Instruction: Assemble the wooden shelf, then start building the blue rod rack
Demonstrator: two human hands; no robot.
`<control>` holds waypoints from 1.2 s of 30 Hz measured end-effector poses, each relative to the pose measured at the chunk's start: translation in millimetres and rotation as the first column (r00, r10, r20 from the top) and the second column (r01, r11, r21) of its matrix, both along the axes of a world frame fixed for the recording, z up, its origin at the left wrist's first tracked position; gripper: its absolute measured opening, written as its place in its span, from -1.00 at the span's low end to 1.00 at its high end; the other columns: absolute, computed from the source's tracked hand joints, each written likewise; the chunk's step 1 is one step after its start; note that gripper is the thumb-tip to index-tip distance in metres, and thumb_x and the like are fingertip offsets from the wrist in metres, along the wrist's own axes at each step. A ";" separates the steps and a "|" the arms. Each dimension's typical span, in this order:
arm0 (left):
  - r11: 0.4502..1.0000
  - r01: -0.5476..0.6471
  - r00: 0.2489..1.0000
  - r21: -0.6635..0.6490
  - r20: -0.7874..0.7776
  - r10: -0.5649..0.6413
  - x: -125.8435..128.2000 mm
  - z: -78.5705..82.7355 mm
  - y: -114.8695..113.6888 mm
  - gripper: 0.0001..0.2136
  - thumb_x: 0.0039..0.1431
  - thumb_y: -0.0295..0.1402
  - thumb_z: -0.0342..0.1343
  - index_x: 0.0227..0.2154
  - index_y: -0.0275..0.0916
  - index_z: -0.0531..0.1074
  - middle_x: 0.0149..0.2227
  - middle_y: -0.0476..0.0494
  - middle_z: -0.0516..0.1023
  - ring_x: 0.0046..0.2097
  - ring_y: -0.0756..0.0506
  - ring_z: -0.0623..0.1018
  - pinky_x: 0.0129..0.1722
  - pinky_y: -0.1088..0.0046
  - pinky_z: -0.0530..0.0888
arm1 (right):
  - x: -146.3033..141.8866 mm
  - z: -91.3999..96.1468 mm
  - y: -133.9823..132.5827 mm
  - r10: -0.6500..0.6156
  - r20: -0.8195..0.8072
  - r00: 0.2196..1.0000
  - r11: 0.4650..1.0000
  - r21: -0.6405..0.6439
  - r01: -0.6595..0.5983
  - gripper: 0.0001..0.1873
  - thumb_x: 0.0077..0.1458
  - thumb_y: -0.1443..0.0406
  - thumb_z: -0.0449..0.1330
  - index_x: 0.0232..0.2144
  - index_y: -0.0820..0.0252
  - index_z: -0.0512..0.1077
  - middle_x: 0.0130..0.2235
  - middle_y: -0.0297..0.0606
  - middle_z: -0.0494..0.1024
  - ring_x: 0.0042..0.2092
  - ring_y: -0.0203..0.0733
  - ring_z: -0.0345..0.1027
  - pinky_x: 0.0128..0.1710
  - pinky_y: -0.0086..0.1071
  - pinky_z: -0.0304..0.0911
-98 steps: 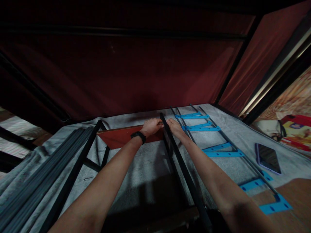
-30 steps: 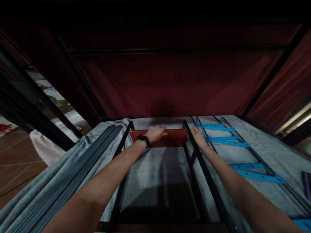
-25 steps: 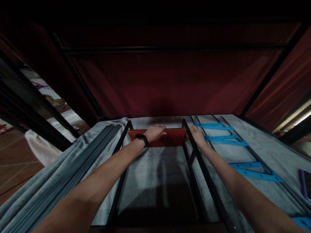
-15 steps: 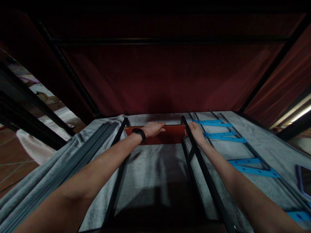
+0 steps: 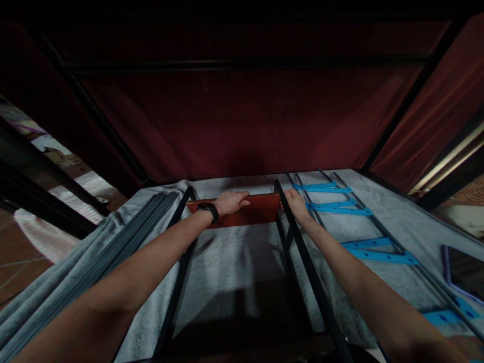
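Firstly, at the far left a bundle of grey rods [image 5: 94,257] lies on the grey cloth [image 5: 234,262] that covers the bench [image 5: 397,212]. Next to the rods lies a black metal frame [image 5: 302,257], with its two long rails running away from the person. A red-brown board [image 5: 260,210] stands on its edge between the two rails at the far end of the frame, near the dark red curtain [image 5: 242,121].

The left hand [image 5: 229,201], with a black wristband [image 5: 208,210] on the wrist, lies flat on the top edge of the board, fingers stretched out toward the right. The right hand [image 5: 295,201] is on the outer side of the right rail, touching it at the corner where the board meets it. I cannot tell if these fingers are closed around the rail.

Just right of this hand lie thin dark rods joined by blue plates [image 5: 333,201]. At the far right, well apart from the hands, a phone [image 5: 467,272] lies flat on the cloth.
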State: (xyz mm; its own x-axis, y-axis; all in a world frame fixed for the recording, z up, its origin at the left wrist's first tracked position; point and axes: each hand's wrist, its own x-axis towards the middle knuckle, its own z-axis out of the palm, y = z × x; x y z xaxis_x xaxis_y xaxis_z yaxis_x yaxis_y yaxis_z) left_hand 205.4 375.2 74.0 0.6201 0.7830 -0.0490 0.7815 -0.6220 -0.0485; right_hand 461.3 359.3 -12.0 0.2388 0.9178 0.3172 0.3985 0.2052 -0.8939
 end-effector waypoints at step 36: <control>0.986 0.055 0.991 0.157 0.110 -0.072 55.8 -21.1 -11.6 -0.66 0.40 -0.26 -0.27 0.08 -0.23 0.27 -0.01 -0.27 0.52 -0.01 -0.16 0.54 -0.04 0.32 0.42 | 0.7 17.7 -6.5 -0.030 0.144 0.989 0.996 -0.082 0.042 -0.66 0.21 0.09 -0.11 -0.52 0.06 0.25 -0.41 -0.24 0.44 -0.27 -0.10 0.33 -0.16 -0.28 0.19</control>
